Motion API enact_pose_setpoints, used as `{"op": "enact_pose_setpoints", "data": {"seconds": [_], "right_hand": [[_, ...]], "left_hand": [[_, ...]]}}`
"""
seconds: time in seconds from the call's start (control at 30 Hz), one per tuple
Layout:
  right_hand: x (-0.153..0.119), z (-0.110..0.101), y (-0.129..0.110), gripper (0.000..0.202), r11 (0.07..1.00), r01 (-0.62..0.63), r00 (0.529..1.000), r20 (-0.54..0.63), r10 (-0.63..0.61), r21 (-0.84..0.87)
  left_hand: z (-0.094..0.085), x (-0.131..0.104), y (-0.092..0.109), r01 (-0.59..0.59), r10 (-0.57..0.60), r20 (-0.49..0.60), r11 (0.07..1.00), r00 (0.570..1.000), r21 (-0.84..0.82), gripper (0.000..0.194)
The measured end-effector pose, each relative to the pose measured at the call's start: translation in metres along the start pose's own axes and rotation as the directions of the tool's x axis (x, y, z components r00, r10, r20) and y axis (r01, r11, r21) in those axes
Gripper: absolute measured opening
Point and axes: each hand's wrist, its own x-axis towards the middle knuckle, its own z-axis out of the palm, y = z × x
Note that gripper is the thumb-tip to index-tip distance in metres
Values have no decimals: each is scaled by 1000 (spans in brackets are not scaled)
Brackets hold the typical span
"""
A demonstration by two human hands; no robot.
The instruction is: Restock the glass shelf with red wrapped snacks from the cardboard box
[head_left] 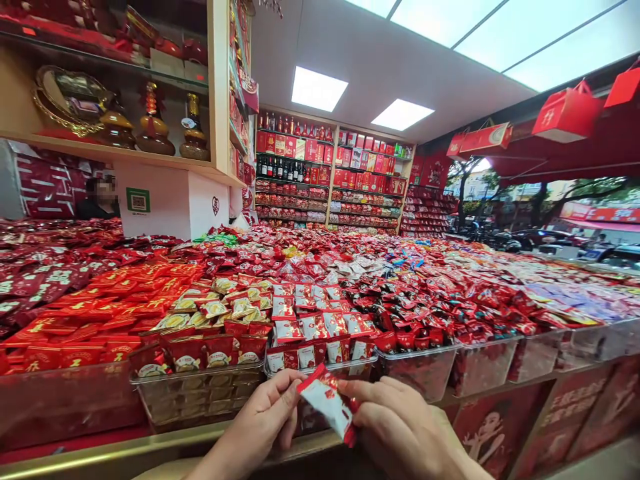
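Observation:
A small red and white snack packet (327, 403) is held tilted between my two hands, in front of the counter's edge. My left hand (267, 413) pinches its upper left corner between thumb and fingers. On the other side, my right hand (395, 417) grips the packet's right edge, its fingers curled. Just beyond my hands stands a clear plastic bin (373, 360) filled with rows of similar red and white packets (313, 327). What the packet contains cannot be seen.
Neighbouring clear bins hold orange-red packets (95, 327), cream and red packets (200, 353) and dark red packets (425, 300). A white pillar (160, 220) with a QR code rises at the left. Stocked shelves (330, 173) line the back wall. Behind the counter, a person (100, 197) is partly visible.

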Motion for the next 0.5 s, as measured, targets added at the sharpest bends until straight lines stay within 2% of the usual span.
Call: {"op": "enact_pose_setpoints", "data": {"seconds": [0.17,0.3,0.33,0.4,0.5], "right_hand": [[23,-13,54,12,989,-147,981,-129,145,-1],[54,-4,99,7,977,-214,970,-125,210,-19],[64,1,107,6,971,-233,970,-83,228,-48],[85,14,119,9,955,-246,961,83,263,-168],[117,39,128,15,918,-213,898,303,320,-336]], "left_hand": [[0,-1,-2,27,-28,4,987,1000,159,51],[1,1,-4,25,-27,7,984,1000,178,55],[1,3,-5,23,-25,7,984,1000,177,55],[0,5,-9,17,-20,13,985,1000,174,54],[-1,7,-14,12,-16,24,988,1000,153,53]]}}
